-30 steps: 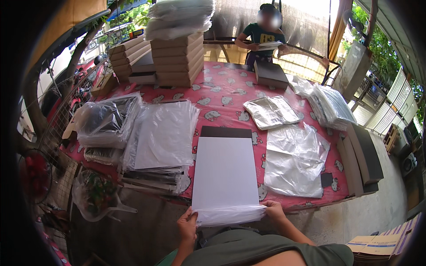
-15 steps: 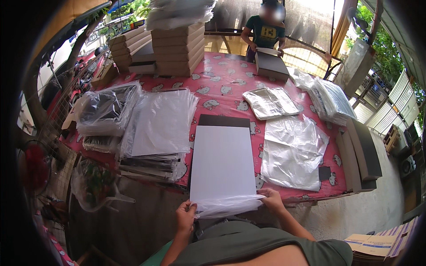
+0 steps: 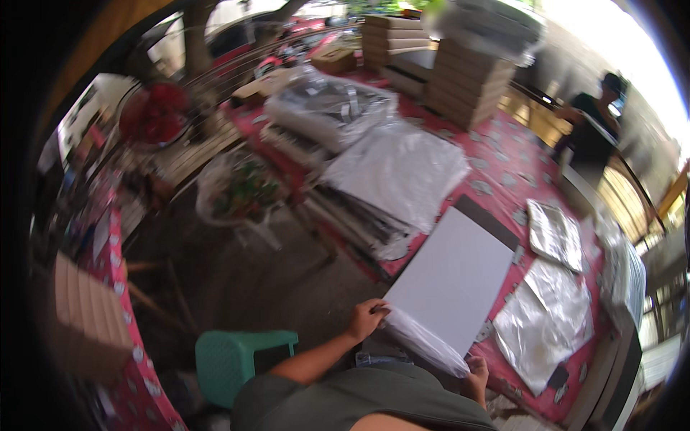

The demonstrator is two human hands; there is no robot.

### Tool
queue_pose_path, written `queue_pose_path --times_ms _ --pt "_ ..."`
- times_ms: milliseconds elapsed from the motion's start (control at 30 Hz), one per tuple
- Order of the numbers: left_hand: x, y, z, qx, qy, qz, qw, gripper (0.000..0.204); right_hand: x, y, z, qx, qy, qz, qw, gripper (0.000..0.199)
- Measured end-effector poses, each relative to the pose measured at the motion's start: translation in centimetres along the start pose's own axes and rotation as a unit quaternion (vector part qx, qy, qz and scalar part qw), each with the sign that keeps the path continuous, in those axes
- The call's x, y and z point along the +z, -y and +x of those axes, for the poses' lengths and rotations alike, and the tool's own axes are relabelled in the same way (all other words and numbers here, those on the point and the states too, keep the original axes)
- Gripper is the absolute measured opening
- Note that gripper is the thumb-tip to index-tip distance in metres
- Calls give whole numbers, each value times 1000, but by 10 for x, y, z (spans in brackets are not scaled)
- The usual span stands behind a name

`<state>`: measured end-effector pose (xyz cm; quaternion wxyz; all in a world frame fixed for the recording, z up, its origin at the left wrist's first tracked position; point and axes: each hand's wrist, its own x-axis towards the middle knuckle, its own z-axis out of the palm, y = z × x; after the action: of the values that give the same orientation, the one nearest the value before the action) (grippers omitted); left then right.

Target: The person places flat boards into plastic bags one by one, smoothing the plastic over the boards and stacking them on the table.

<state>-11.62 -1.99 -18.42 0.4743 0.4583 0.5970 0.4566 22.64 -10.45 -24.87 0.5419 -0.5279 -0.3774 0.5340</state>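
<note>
A white rectangular sheet (image 3: 449, 284) lies on the pink printed table cover, with a dark board (image 3: 487, 220) showing past its far end. Clear plastic (image 3: 425, 342) is gathered across the sheet's near end. My left hand (image 3: 368, 320) pinches the plastic at the near left corner. At the near right corner, my right hand (image 3: 476, 373) has its fingers closed at the other end of the plastic, partly hidden. To the right lie a crinkled clear plastic bag (image 3: 544, 323) and a folded stack of clear bags (image 3: 555, 233).
Left of the sheet are plastic-wrapped sheets (image 3: 402, 172) and a wrapped bundle (image 3: 334, 108). Tall stacks of brown boxes (image 3: 467, 82) stand behind. A co-worker (image 3: 600, 111) handles a dark box at the far right. A green chair (image 3: 226, 363) and a red fan (image 3: 153, 115) are leftward.
The view has swung left and tilted, shifting the table toward the right. Both my hands still grip the plastic at the sheet's near end. The co-worker has raised a dark box part.
</note>
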Motion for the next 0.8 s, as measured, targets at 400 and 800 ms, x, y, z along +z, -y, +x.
queue_pose_path --times_ms 400,800 --pt "-34 -164 -13 72 222 -396 888 21 -102 171 107 -283 42 -193 939 30" --pt "28 -263 111 163 210 -416 870 30 11 281 243 -674 -163 -399 600 37"
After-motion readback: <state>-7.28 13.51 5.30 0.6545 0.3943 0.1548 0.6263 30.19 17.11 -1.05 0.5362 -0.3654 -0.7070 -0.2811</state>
